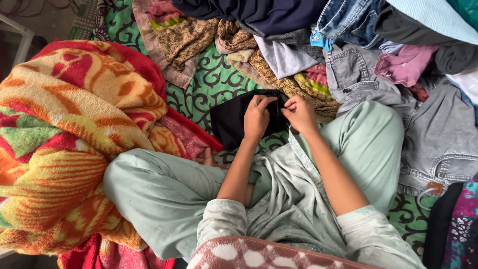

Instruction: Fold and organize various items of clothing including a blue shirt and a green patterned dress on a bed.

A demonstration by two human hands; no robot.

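Nearest the camera, a patterned maroon-and-white cloth [259,255] lies across the person's front; beyond it the pale green trousers [164,192] spread wide, knees out to both sides; both forearms reach forward between them. The left hand [257,117] is curled shut, fingers pinching the edge of a black cloth [230,122]; the right hand [300,113] is closed on the same cloth just beside it, fingertips of both almost touching. That black cloth lies on the green patterned sheet [209,87], just ahead of the knees. To the left bulges a thick orange, red and green blanket [64,129]; to the right lie grey jeans [438,134]; farther back sits a heap of mixed clothes [298,30], with a brown patterned scarf [279,74] trailing toward the hands.
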